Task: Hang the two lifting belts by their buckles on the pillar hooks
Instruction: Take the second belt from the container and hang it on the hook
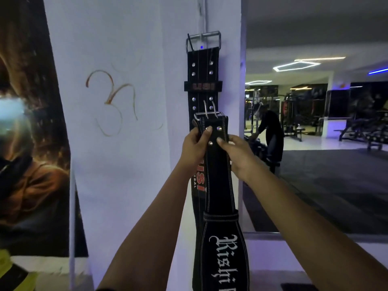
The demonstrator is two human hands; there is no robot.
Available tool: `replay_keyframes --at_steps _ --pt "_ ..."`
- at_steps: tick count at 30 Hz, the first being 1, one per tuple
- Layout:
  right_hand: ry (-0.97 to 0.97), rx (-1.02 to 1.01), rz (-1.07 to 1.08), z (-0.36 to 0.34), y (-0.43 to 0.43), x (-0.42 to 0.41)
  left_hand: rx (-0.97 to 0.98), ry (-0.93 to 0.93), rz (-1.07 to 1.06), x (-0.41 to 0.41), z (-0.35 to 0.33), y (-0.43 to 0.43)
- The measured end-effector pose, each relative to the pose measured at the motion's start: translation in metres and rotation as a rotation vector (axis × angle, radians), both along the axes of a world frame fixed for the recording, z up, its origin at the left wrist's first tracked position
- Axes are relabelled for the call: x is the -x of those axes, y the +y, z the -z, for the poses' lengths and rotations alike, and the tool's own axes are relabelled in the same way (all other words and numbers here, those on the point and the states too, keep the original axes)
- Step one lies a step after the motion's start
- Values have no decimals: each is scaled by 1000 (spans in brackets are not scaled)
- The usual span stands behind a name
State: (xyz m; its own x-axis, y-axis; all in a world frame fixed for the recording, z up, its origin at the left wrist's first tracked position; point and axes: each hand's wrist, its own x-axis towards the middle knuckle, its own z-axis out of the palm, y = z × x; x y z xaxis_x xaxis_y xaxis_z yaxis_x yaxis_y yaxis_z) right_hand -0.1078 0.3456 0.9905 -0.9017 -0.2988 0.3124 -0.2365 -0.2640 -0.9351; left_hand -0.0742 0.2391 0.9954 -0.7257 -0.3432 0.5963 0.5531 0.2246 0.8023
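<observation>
One black lifting belt (202, 74) hangs flat against the white pillar (130, 143), its steel buckle (203, 39) caught on a hook near the top. A second black belt (218, 185) with white gothic lettering is held upright in front of it. Its two-prong buckle (210, 115) points upward, below the hung belt's buckle. My left hand (194, 143) pinches that belt's left edge just under the buckle, thumb on a rivet. My right hand (236, 153) grips the right edge at the same height.
A large poster (31, 143) covers the wall to the left of the pillar. To the right opens a gym floor (325, 185) with benches and machines (361, 131). A person in dark clothes (270, 135) bends over there.
</observation>
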Motion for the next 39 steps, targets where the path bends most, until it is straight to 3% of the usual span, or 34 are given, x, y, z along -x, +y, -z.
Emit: replay_keyframes --at_steps 5,9,15,19,26,35,39 --pt "51 103 61 -9 -9 -5 -57 61 18 14 -31 -8" --pt "40 248 94 -43 -14 2 33 19 99 7 -3 -8" --pt "28 168 12 -49 -16 0 24 90 50 6 -35 -14" --pt "-46 243 -19 -63 -13 -5 60 127 114 -2 -34 -16" --pt "-64 328 -12 -80 -16 -11 114 -37 227 -11 -16 -26" --pt "-15 288 51 -90 -21 -14 119 -241 303 -16 19 -37" --pt "-5 291 69 -95 -20 -14 26 -251 354 -16 31 -35"
